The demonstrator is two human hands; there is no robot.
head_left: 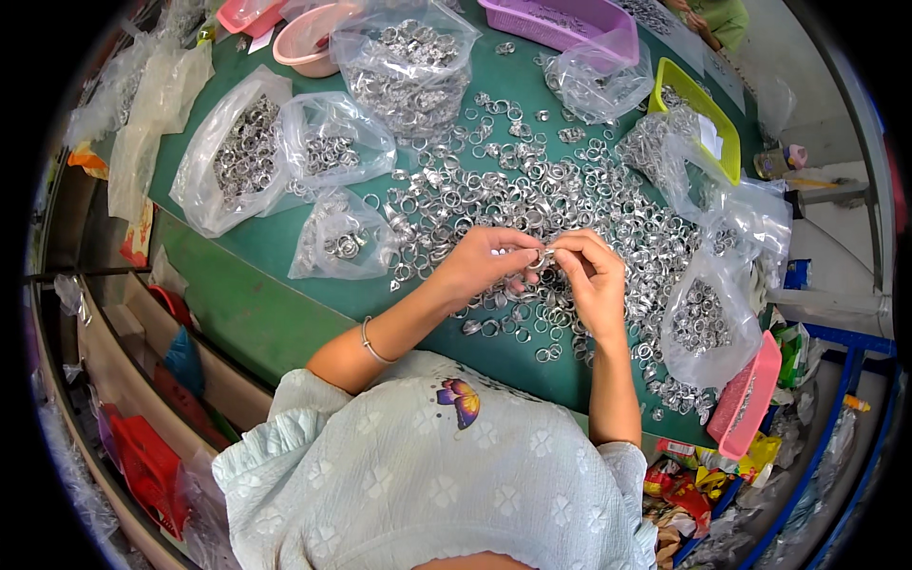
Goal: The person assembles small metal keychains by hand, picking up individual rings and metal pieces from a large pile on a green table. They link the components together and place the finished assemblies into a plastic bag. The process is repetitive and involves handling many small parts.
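Over a wide heap of silver rings (551, 195) on the green table, my two hands meet at the fingertips. A small silver ring (545, 256) is pinched between them. My left hand (487, 261) comes in from the left, thumb and forefinger closed at the ring, the other fingers curled below. From the other side, my right hand (594, 277) grips it between thumb and fingertips. Fingers partly cover the ring, so its detail is hidden. More loose rings lie under and around both hands.
Clear plastic bags of rings stand behind and left, including a large bag (404, 76). Another bag (708, 318) and a pink basket (748, 397) sit right. A purple basket (565, 24) and a yellow-green basket (698, 114) are farther back. A person's green sleeve (727, 19) shows far right.
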